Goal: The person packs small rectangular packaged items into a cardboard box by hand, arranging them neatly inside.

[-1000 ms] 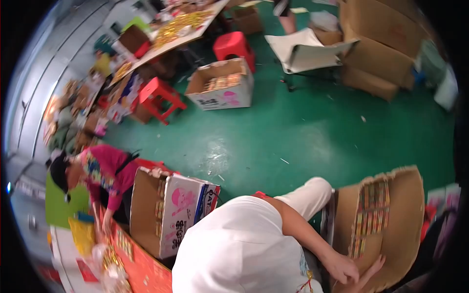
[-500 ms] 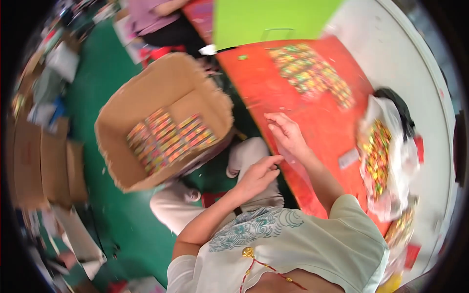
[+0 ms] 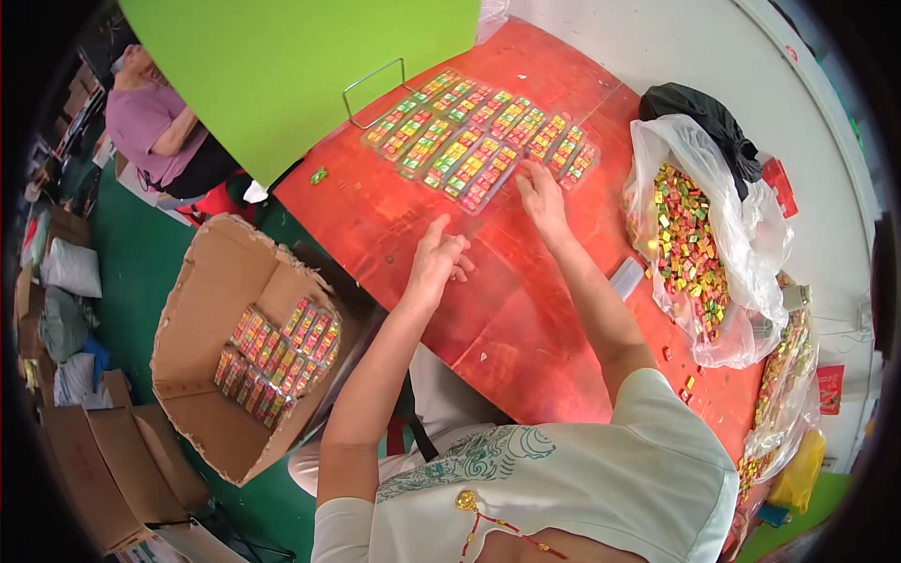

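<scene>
Several clear plastic trays (image 3: pixel 476 183) filled with small red, yellow and green foil-wrapped pieces lie side by side on the red table (image 3: pixel 511 352). My right hand (image 3: pixel 542 199) reaches to the near right edge of these trays, its fingers partly bent and the thumb apart. Its fingertips are at the rim of a tray, and I see no grip around it. Lower and to the left, my left hand (image 3: pixel 438 263) hovers over the bare tabletop with its fingers apart and nothing in them.
A torn-edged cardboard box (image 3: pixel 192 328) at the left holds more filled trays (image 3: pixel 280 361). An open plastic bag (image 3: pixel 690 253) of loose wrapped pieces stands at the right, beside a grey block (image 3: pixel 626 278). A green panel (image 3: pixel 300 66) borders the far left; a person (image 3: pixel 155 131) sits beyond.
My view has swung right toward the table. Both hands have moved away from beside the table edge and out over it, the right one reaching the trays.
</scene>
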Tool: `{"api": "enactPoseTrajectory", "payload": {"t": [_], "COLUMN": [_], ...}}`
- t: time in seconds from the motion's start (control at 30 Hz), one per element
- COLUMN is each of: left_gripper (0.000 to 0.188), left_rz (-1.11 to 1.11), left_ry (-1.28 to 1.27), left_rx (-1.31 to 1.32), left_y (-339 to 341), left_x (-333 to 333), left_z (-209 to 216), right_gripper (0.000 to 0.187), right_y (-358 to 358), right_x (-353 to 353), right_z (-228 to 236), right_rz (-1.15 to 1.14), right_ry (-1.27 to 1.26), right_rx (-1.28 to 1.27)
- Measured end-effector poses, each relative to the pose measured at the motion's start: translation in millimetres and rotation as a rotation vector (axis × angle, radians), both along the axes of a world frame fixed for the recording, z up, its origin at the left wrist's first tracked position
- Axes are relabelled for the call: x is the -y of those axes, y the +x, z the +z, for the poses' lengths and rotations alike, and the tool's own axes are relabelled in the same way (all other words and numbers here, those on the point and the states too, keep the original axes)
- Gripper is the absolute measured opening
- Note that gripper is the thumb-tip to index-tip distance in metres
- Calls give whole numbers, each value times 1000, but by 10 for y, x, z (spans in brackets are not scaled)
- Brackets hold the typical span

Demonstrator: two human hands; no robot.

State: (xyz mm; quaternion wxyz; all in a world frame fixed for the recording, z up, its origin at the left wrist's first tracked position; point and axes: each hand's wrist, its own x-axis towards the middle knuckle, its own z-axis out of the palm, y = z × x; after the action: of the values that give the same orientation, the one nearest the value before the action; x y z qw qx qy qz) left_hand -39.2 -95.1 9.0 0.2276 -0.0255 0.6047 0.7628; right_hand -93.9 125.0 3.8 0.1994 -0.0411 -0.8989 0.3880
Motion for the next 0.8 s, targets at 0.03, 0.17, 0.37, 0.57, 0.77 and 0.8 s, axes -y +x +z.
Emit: {"api": "enactPoseTrajectory", "payload": {"t": [0.03, 0.17, 0.37, 0.57, 0.77, 0.8], "left_gripper": [61, 71, 60, 53, 58, 59], "left_rz": [0, 32, -64, -117, -216, -247], "left_ry": [-7, 194, 232, 188, 184, 175], "left_rx": [3, 175, 221, 257, 233, 227], "left_y": [-92, -324, -354, -249, -230, -201], "left_x": [-29, -137, -169, -275, -439, -478], "left_z": [-41, -151, -200, -135, -174, -177], "right_gripper": [34, 33, 27, 31, 54, 54], "right_y": [-92, -274, -280, -283, -170, -154], "right_x": [25, 82, 58, -11, 248, 251], "right_z": [-2, 21, -28, -150, -42, -35], "right_rz": [-13, -14, 33, 12, -98, -97], "right_ry": [45, 69, 213, 214, 423, 426], "right_rx": [-2, -29, 56, 8, 170, 168]}}
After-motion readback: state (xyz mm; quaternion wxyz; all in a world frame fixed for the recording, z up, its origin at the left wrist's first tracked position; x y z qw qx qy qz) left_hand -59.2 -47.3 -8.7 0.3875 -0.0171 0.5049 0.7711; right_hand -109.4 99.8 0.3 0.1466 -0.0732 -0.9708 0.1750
